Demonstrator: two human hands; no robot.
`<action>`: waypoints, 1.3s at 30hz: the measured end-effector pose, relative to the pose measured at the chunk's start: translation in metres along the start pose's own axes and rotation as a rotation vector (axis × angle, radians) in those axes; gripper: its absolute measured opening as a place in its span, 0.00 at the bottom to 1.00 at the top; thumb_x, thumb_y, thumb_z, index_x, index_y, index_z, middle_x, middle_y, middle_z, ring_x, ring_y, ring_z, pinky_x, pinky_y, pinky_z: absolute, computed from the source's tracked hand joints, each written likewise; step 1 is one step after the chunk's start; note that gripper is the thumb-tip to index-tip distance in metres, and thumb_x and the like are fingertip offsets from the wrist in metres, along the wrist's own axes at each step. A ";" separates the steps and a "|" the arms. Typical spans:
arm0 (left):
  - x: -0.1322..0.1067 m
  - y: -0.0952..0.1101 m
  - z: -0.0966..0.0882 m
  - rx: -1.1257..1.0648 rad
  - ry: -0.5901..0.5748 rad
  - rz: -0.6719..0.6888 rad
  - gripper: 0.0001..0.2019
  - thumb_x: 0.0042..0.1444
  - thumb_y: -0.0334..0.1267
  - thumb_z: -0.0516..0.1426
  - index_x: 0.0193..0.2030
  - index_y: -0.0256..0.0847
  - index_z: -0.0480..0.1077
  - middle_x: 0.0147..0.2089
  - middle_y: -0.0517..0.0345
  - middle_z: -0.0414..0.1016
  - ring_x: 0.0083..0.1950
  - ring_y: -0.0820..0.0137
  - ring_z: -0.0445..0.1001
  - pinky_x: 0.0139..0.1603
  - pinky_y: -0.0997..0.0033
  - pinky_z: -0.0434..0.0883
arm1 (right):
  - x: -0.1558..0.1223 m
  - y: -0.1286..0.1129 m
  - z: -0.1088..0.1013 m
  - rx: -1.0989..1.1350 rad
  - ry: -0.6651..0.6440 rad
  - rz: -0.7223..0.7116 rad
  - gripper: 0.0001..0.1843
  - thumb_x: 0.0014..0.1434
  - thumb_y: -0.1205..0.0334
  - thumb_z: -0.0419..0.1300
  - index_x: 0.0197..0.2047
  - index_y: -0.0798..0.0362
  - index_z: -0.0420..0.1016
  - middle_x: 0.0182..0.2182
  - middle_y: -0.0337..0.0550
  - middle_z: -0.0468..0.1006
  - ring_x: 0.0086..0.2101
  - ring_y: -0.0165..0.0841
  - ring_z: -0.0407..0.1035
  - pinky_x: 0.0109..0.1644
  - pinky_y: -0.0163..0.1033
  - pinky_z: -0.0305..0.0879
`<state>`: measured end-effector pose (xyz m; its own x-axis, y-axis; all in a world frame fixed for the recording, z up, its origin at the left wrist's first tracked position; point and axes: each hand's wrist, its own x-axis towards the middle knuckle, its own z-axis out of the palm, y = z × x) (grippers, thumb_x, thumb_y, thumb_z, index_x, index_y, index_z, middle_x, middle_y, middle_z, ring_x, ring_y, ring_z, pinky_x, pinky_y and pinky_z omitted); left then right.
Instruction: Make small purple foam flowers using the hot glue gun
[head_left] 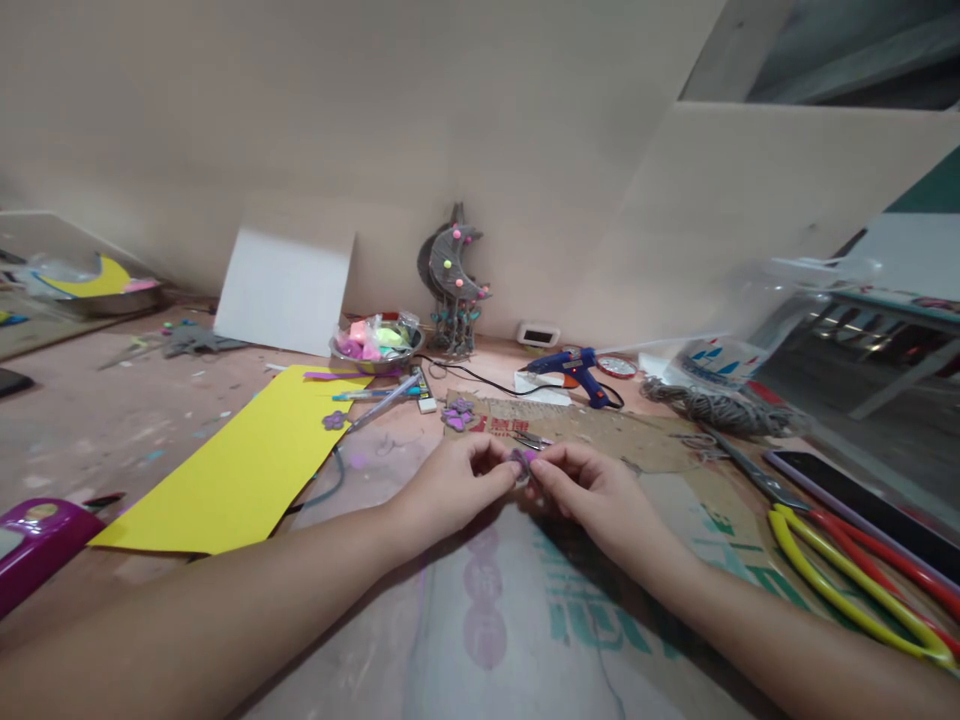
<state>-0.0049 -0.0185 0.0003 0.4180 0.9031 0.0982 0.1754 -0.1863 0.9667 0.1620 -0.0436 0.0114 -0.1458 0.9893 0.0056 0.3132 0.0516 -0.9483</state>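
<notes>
Between the fingertips of both hands is a small purple flower piece with a grey edge (523,460), partly covered by the fingers. My left hand (461,485) pinches its left side, and my right hand (592,490) pinches its right side. Just beyond the hands, purple flowers with grey outlines (458,413) lie on a piece of cardboard (600,425). Another such flower (334,421) rests on the right edge of a yellow sheet (232,465). A small metal tool (532,439), perhaps tweezers, lies close behind my fingers.
A blue glue gun (574,372) with a black cord stands behind the cardboard. Large scissors (795,500) and a phone (862,505) lie at right, near grey yarn (720,407). A bowl of coloured clay (379,342) and a grey moon ornament (454,265) are by the wall.
</notes>
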 end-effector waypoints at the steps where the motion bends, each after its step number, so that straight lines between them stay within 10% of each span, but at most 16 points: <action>1: 0.000 0.000 0.000 0.007 0.000 0.000 0.07 0.51 0.39 0.54 0.28 0.37 0.66 0.27 0.62 0.68 0.29 0.75 0.66 0.29 0.77 0.61 | 0.000 0.001 0.000 -0.012 -0.006 -0.011 0.17 0.53 0.48 0.58 0.29 0.55 0.70 0.22 0.38 0.72 0.20 0.24 0.59 0.22 0.31 0.55; 39: -0.001 -0.003 -0.003 0.049 -0.018 0.054 0.08 0.51 0.40 0.55 0.29 0.37 0.69 0.28 0.61 0.71 0.29 0.74 0.67 0.31 0.76 0.64 | 0.002 0.001 -0.005 -0.352 0.024 -0.176 0.11 0.57 0.57 0.53 0.29 0.53 0.70 0.22 0.36 0.71 0.24 0.28 0.63 0.27 0.32 0.59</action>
<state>-0.0084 -0.0178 -0.0023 0.4439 0.8843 0.1451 0.1954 -0.2536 0.9474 0.1664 -0.0413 0.0120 -0.2050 0.9639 0.1696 0.5889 0.2599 -0.7653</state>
